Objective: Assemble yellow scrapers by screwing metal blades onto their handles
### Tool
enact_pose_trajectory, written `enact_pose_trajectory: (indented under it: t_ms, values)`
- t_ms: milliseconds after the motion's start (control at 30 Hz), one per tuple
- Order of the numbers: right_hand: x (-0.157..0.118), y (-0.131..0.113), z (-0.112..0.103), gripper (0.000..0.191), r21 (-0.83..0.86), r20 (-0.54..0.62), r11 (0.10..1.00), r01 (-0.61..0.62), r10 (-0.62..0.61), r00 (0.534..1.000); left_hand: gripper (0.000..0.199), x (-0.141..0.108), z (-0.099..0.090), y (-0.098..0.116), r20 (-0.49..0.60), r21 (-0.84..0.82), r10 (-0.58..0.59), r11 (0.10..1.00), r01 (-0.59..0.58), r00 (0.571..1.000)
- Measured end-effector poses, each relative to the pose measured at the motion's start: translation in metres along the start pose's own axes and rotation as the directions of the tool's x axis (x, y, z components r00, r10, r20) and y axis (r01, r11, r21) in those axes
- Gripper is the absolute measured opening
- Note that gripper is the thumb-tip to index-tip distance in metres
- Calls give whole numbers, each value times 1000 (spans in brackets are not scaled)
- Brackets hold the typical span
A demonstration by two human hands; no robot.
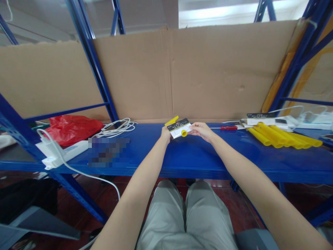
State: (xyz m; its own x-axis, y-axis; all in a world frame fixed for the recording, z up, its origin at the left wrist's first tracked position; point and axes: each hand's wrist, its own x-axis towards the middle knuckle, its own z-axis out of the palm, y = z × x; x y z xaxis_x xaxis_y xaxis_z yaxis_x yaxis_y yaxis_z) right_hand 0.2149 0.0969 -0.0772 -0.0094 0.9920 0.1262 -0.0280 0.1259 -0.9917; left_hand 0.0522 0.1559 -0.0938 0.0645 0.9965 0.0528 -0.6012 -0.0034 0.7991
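Note:
A black and white printed card [179, 127] is held up over the middle of the blue shelf. My left hand [165, 133] grips its left edge, fingers closed and partly hidden by the card. At the right edge, my right hand [199, 131] pinches the card between thumb and fingers. A yellow tube [184, 133] shows its round open end in front of the card's lower right part. Behind the card's top left, a yellow piece [171, 121] sticks out; whether it is the same tube I cannot tell.
Several yellow tubes [279, 136] lie on the right beside white boxes [260, 120]. A red-handled screwdriver [229, 128] lies nearer the middle. Leftward are coiled white cable [117, 127], a red plastic bag [71, 129] and a power strip [75, 150]. Cardboard [203, 69] stands behind.

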Motion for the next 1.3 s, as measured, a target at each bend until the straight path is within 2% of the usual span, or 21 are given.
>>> enact_pose_trajectory:
  t_ms: [133,233,300,400,533,667,867,1033,1133,1233,1300]
  values:
    - [0,-1,0,15,-16,-57,1000,7,-8,998,43,-1,2,2,-35,147,59,988,-53,998]
    - [1,-1,-1,16,3,-95,999,40,-40,995,51,-5,6,6,26,185,48,981,-52,998]
    - [1,-1,-2,16,17,-116,998,64,-61,991,64,-8,8,8,76,194,50,979,-64,996]
    - [1,-1,-1,17,18,-131,997,69,-66,989,73,-9,9,9,104,211,50,975,-71,993]
    - [1,1,1,17,-5,-117,999,41,-42,992,67,-6,4,9,85,254,60,964,-79,995]
    - [2,2,4,17,-10,-118,999,34,-35,992,61,-1,-1,7,65,288,136,946,-149,989]
    - [4,3,7,18,19,-125,999,28,-26,992,62,-1,-1,6,20,212,204,956,-204,979]
    - [5,3,8,17,19,-157,999,25,-22,987,82,-5,1,6,-53,247,176,956,-158,983]
    - [5,2,8,19,26,-189,999,23,-17,982,72,-5,4,8,-77,252,128,962,-105,989]
    - [5,1,7,20,38,-217,999,31,-22,976,44,-7,9,10,39,183,18,983,-25,999]
    - [5,1,7,19,43,-221,999,28,-18,975,43,-10,13,10,141,143,-50,989,30,989]
